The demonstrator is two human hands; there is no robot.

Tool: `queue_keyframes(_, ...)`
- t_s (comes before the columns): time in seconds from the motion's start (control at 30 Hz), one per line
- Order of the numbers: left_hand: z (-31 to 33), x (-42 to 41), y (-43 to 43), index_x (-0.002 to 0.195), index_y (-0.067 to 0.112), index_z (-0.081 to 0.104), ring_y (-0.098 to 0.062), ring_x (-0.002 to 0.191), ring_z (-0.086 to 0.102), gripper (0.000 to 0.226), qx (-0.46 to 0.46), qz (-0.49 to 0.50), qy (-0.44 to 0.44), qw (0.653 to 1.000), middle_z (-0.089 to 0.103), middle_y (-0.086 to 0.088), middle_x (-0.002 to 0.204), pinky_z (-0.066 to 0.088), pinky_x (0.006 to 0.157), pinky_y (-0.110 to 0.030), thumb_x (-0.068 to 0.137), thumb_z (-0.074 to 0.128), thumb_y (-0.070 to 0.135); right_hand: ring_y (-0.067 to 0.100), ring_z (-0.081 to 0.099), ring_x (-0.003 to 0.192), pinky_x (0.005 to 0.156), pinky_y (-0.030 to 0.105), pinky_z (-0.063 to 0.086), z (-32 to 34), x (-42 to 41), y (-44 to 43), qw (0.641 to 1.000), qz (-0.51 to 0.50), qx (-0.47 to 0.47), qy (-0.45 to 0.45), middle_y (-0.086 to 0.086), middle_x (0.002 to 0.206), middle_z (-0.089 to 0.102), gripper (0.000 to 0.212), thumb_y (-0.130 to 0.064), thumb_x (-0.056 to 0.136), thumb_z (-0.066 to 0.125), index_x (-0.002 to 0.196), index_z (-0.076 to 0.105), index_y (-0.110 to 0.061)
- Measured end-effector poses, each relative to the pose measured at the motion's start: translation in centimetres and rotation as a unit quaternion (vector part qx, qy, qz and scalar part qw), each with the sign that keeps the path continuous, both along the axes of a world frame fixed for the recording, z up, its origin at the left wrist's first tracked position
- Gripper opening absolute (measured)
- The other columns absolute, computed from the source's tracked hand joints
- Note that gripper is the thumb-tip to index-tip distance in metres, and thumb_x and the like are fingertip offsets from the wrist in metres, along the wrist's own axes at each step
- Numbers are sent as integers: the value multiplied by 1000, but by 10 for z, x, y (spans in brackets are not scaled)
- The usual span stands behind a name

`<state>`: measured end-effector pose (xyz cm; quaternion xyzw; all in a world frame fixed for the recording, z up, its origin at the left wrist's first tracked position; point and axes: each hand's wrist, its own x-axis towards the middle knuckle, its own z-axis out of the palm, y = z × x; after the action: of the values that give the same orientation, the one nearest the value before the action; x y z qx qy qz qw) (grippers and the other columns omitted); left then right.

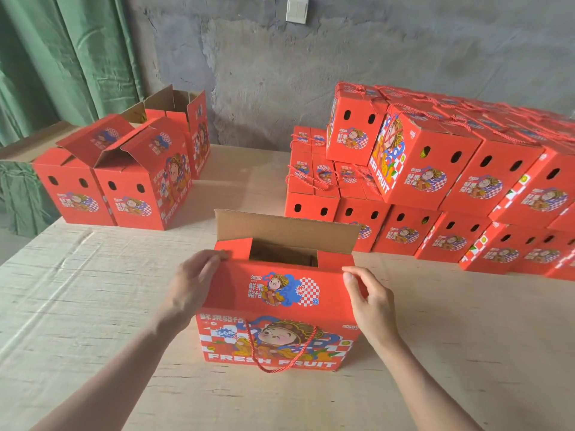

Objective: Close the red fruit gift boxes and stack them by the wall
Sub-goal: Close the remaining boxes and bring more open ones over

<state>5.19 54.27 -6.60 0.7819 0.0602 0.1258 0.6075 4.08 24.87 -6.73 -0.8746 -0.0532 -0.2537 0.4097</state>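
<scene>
— Where are our hands?
— Our left hand (194, 284) curls its fingers over the left corner of the near flap on the red cardboard fruit gift box (280, 309). Our right hand (370, 303) pinches the flap's right corner. The box stands open just before us.
— What are we working on?
— A pale wood-grain tabletop (77, 290). Open red boxes (124, 188) sit far left by a green curtain (62, 57), and the stacked closed boxes (435, 188) stand right, along the rough grey wall (280, 73).
— What can we read?
— "FRESH FRUIT" in white on the front, "GOOD" on the flap.
</scene>
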Motion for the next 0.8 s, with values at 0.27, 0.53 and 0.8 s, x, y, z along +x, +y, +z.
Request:
queue_keyframes(0.27, -2, 4, -9, 104, 3, 65, -21, 91, 53, 26, 151, 45, -15, 987, 60, -6, 101, 36, 72, -28, 99, 45, 18, 17, 64, 100, 88, 23, 47, -8, 3, 5, 1000, -15, -4, -13, 5, 107, 70, 17, -10, 93, 56, 101, 70, -3)
queue_keyframes(0.53, 2, 2, -14, 97, -7, 64, -17, 87, 48, 29, 200, 73, -29, 977, 61, -17, 106, 28, 70, -16, 100, 41, 10, 25, 53, 109, 92, 18, 31, -4, 11, 4, 999, -32, -3, 41, 17, 108, 59, 20, -3, 94, 54, 86, 70, 7)
queue_keyframes(0.8, -5, 3, -9, 102, -3, 66, -15, 91, 52, 28, 101, 91, 4, 991, 59, -10, 111, 41, 76, -25, 98, 48, 19, 21, 53, 106, 90, 21, 36, -7, 21, -1, 993, -3, 62, 104, 13, 113, 57, 18, -6, 93, 56, 99, 66, 9)
